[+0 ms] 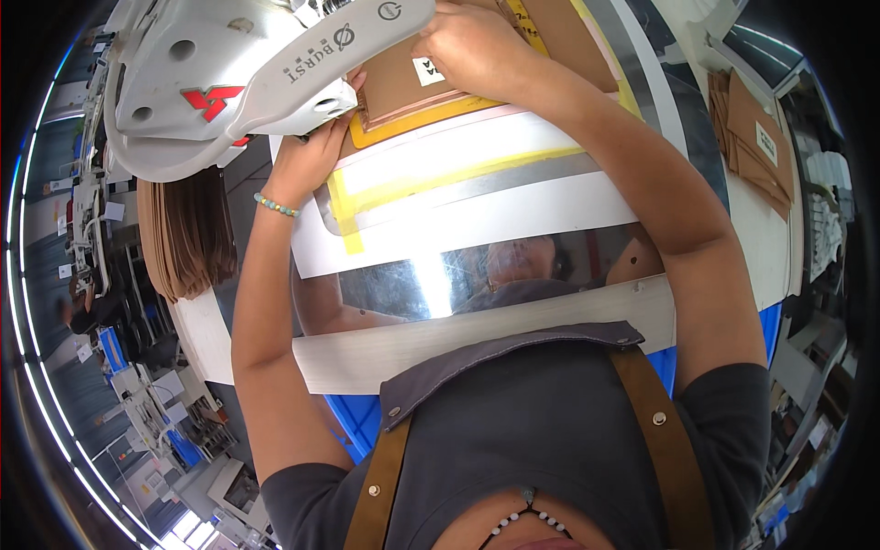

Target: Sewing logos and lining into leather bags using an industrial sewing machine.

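A brown panel (573, 41) with a small white label lies inside a yellow-edged template frame (394, 131). Beside the frame's left corner is my left hand (316, 158), wrist in a beaded bracelet; the grey-white machine head (188, 55) hides most of its fingers, and one fingertip shows near the panel's edge. My right hand (477, 53) rests over the panel with its fingers curled in. The machine's long light-grey cover arm (335, 55) partly hides those fingertips, so what they hold, if anything, cannot be made out.
White sheet (458, 206) with yellow tape and a shiny metal plate (394, 284) lie between me and the frame. A stack of brown pieces (186, 238) hangs at left. More labelled brown panels (756, 142) lie at right. Blue bins (353, 417) show below the table edge.
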Demonstrator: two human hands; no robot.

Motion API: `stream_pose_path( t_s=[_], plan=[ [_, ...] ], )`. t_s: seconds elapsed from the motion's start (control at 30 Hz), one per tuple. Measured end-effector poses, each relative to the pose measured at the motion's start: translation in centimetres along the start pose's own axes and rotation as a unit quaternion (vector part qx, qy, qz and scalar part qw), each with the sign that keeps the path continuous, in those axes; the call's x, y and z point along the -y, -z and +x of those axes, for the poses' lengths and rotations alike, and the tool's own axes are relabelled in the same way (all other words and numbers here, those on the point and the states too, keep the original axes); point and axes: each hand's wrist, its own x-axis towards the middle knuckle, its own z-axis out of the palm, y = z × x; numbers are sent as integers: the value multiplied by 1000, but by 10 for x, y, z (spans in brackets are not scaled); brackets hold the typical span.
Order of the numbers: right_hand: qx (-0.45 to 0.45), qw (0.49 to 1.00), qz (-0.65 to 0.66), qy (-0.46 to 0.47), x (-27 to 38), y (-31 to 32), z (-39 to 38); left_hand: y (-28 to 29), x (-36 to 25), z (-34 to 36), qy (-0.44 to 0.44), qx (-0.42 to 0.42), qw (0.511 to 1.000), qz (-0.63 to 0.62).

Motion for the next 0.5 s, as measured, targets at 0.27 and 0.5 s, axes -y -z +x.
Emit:
stream_pose_path(
  t_s=[0.27, 0.5],
  plan=[
    [19, 999, 33, 22, -3, 6, 1, -3, 24, 5, 39, 30, 999, -16],
    [32, 999, -13, 33, -1, 9, 4, -17, 58, 3, 114, 68, 991, -5]
  ],
)
